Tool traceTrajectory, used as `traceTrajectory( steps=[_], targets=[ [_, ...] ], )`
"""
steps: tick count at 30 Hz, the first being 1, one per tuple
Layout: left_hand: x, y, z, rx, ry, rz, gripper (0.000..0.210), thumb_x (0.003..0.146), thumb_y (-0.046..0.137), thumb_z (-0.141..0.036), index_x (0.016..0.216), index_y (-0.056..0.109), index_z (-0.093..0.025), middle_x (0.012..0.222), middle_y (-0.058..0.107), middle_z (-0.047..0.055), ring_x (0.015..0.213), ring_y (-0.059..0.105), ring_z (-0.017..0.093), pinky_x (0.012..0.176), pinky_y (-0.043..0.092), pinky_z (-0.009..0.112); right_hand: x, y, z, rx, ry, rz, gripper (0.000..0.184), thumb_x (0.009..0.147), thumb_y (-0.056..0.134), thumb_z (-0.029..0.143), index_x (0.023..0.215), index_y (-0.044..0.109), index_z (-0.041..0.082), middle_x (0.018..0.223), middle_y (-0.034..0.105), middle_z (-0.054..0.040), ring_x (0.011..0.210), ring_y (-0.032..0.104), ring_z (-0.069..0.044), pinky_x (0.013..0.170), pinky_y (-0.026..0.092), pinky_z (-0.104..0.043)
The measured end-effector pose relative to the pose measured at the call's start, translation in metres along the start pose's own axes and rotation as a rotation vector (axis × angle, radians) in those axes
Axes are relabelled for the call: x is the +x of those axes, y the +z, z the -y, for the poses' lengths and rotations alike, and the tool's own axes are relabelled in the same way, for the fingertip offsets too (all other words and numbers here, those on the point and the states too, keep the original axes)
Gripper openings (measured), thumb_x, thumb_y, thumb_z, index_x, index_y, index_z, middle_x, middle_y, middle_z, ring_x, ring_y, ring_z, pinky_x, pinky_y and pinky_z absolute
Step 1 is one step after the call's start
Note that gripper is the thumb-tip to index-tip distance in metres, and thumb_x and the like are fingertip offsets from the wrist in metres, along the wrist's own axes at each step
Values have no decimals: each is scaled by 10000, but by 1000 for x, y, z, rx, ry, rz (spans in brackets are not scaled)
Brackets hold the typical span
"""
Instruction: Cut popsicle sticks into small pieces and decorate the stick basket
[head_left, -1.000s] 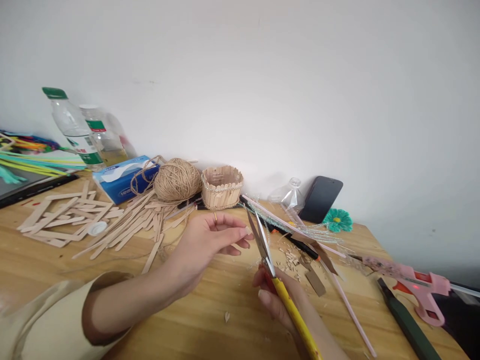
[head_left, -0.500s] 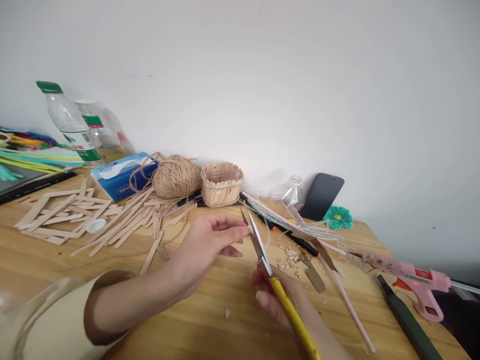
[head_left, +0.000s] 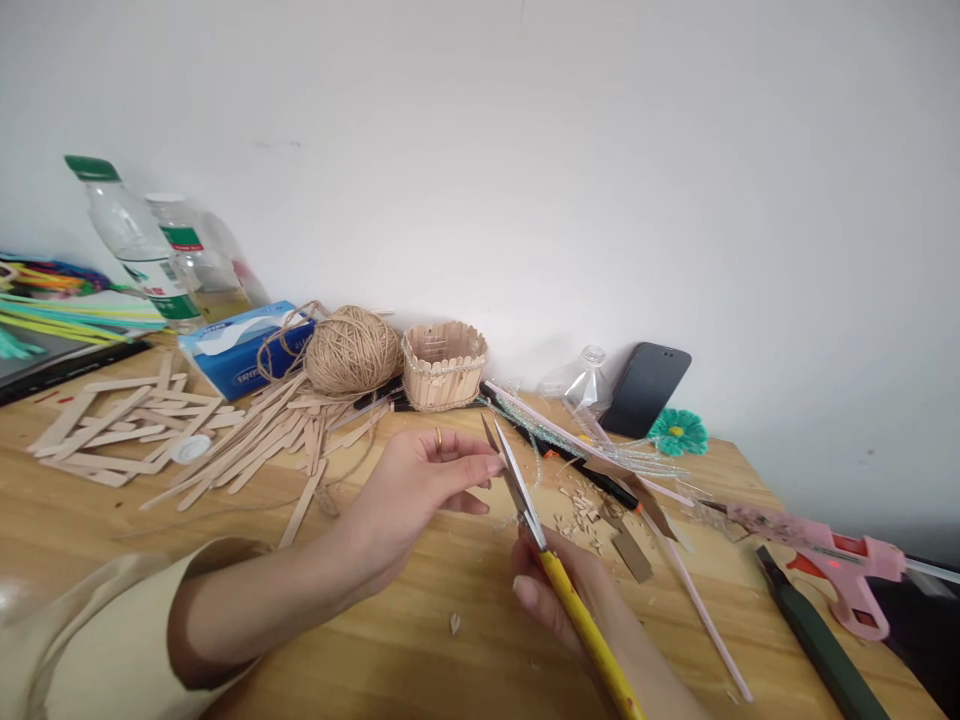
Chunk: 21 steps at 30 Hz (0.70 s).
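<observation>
Yellow handles mark the scissors (head_left: 532, 520) held nearest, the right hand's (head_left: 551, 610) fingers closed around them, while the slim blades point up and away, slightly parted. Just left of the blades is the left hand (head_left: 420, 480), its thumb tip brought up against the fingertips; whether something tiny is pinched there cannot be told. Below the hands, a pale wood chip (head_left: 454, 623) lies on the wooden table (head_left: 360, 650); to the right are a dark green tool (head_left: 821, 635), a pink stick (head_left: 705, 620) and a pink glue gun (head_left: 832, 560). Farther off, wood scraps (head_left: 577, 515) lie right of the blades, and flat craft sticks (head_left: 247, 450) sprawl on the left. Near the wall (head_left: 525, 200) stand a blue tissue pack (head_left: 244, 355), a twine ball (head_left: 352, 350), a small stick-sided basket (head_left: 445, 390) and a leaning phone (head_left: 646, 388), a turquoise flower (head_left: 679, 433) beside it. Two bottles (head_left: 154, 280) rise behind the tissue pack.
</observation>
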<state>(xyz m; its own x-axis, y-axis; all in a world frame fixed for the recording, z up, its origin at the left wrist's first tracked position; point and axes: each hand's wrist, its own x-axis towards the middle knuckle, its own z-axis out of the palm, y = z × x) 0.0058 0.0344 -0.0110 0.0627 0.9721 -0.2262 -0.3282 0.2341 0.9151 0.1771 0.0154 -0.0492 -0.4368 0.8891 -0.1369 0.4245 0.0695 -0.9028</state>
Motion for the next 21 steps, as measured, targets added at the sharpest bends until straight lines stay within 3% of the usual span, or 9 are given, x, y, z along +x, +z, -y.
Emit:
traceTrajectory(
  steps=[7, 21],
  targets=[
    [1, -1, 1, -9, 0, 8, 64, 624, 727, -212, 631, 686, -164, 650, 624, -15, 637, 536, 99, 563, 460, 196, 0, -6, 1, -61, 1, 89, 483, 766, 433, 671, 663, 376, 203, 603, 347, 37, 551, 303, -120, 484, 256, -230],
    [-2, 2, 0, -36, -24, -29, 73, 622, 730, -198, 643, 676, -154, 685, 631, -15, 679, 558, 101, 567, 464, 185, 1, -5, 1, -86, -33, 78, 488, 775, 408, 683, 723, 404, 198, 635, 379, 26, 563, 333, -128, 505, 261, -244]
  ],
)
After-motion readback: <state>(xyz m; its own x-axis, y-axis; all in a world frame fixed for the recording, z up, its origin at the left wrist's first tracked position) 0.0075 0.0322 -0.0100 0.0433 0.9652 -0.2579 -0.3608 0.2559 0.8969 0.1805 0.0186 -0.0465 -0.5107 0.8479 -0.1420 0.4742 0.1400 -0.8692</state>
